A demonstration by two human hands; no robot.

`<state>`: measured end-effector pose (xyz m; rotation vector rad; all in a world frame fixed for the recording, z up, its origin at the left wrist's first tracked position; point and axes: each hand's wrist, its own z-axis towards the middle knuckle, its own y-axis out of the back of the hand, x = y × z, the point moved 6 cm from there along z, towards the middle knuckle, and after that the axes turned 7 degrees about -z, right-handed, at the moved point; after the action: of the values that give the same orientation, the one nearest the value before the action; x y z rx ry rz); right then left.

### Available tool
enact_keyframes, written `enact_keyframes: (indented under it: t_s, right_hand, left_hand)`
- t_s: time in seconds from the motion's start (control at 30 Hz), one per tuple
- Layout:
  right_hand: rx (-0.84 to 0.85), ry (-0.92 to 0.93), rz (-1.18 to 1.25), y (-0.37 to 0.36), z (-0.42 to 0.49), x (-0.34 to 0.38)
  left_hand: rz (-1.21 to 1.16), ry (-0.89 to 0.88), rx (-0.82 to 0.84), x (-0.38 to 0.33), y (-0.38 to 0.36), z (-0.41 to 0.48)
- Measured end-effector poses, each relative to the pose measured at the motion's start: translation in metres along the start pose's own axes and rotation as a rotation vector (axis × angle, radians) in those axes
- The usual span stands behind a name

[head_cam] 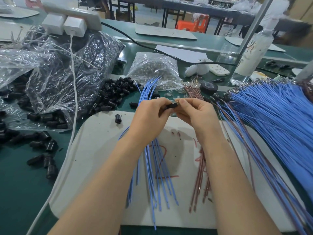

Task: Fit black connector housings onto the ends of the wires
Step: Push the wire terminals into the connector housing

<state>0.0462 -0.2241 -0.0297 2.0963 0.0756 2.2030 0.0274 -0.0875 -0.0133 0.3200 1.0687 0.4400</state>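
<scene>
Right now the left hand [149, 116] is pinching a black connector housing [172, 106] just above the white mat [94, 150], and the right hand [196, 114] is curling thumb and forefinger tight on a wire end [177, 101] at its mouth. Fingertips are hiding most of that joint, so the end may be going in crooked or stopping short. Blue wires [152, 167] and reddish wires [199, 175] are trailing beneath both hands, and a snag there could be tugging it back out.
</scene>
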Motion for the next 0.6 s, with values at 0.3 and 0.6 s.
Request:
enact_keyframes:
  t_s: [0.3, 0.6]
  right_hand:
    - [0.038, -0.084, 0.192, -0.01, -0.001, -0.004]
    - [0.407, 0.03, 0.43, 0.011, -0.051, 0.063]
  left_hand:
    - [0.098, 0.027, 0.018, -0.008, 0.005, 0.002]
    - [-0.689, 0.019, -0.281, -0.118, 0.041, 0.055]
